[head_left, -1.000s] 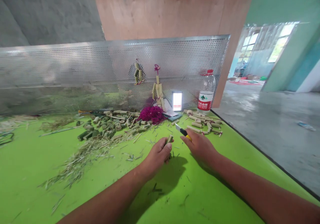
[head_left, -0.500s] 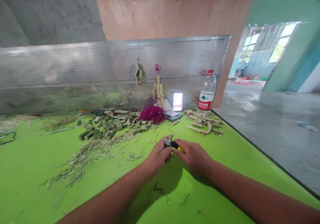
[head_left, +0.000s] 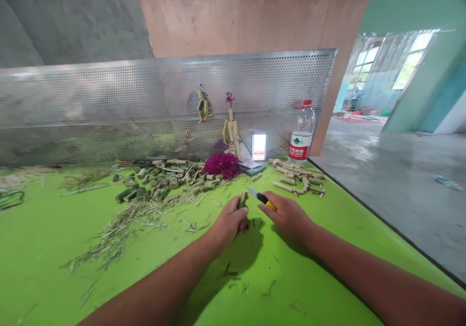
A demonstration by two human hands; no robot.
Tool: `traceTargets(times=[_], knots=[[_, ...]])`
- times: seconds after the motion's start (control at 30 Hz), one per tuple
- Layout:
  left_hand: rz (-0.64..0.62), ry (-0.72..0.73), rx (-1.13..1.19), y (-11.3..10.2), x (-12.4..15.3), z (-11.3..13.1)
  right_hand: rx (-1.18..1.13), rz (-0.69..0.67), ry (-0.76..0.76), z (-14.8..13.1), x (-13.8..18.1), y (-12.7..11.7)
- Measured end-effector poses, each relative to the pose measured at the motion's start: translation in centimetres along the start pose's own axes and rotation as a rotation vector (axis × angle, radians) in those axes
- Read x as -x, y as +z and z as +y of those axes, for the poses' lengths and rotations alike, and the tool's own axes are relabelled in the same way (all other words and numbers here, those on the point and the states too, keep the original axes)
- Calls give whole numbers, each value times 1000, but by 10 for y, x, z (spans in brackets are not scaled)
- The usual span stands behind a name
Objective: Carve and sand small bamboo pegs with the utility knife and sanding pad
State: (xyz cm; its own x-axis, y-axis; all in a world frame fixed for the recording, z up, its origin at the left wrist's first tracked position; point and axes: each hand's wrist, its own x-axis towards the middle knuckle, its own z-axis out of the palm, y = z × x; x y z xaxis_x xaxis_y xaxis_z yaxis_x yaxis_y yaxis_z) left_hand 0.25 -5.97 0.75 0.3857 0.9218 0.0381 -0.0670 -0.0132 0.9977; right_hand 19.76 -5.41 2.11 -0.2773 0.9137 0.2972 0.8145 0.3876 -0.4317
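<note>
My left hand (head_left: 230,222) is closed around a short green bamboo piece (head_left: 242,200), held upright just above the green table (head_left: 54,277). Beside it, my right hand (head_left: 287,215) grips a yellow-handled utility knife (head_left: 261,197), whose blade points left toward the top of the bamboo piece, a little apart from it. Shavings and thin strips (head_left: 124,224) lie scattered to the left of my hands.
A heap of cut green bamboo pieces (head_left: 156,182) and red-purple thread (head_left: 222,164) lie at the back. Peeled pale pieces (head_left: 296,178) sit near a water bottle (head_left: 300,134). A lit phone (head_left: 258,146) and hanging bamboo figures (head_left: 230,129) lean on the perforated metal panel (head_left: 109,107). The table edge runs along the right.
The knife met the bamboo piece half a second ago and has since drawn back to the right. My left hand has stayed in place with the piece.
</note>
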Motion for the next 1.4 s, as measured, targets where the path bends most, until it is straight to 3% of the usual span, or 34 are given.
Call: traceTargets(times=[0.1,0.27,0.47,0.57,0.77,0.9,1.03,1.27,1.4], knots=[[-3,-13,70,-5,-7,-7,15,-63,-83,-14,9,6],[-37,-6,-10,-1,-4,-5,61,-113,-102,-19,12,5],[-77,13,-56,6,8,9,57,38,162,5,-4,-5],[-28,-2,9,3,3,3,28,55,83,3,-3,-3],[1,-39,60,0,-4,-5,59,-97,-107,-19,11,9],[-63,-79,47,6,4,6,51,-51,-14,-12,6,4],[-75,-22,8,8,8,10,24,36,137,2,-2,-2],[-27,-27,29,0,-1,-3,34,-50,-94,-16,9,6],[-55,-66,-67,5,6,9,46,-52,-19,-11,5,4]])
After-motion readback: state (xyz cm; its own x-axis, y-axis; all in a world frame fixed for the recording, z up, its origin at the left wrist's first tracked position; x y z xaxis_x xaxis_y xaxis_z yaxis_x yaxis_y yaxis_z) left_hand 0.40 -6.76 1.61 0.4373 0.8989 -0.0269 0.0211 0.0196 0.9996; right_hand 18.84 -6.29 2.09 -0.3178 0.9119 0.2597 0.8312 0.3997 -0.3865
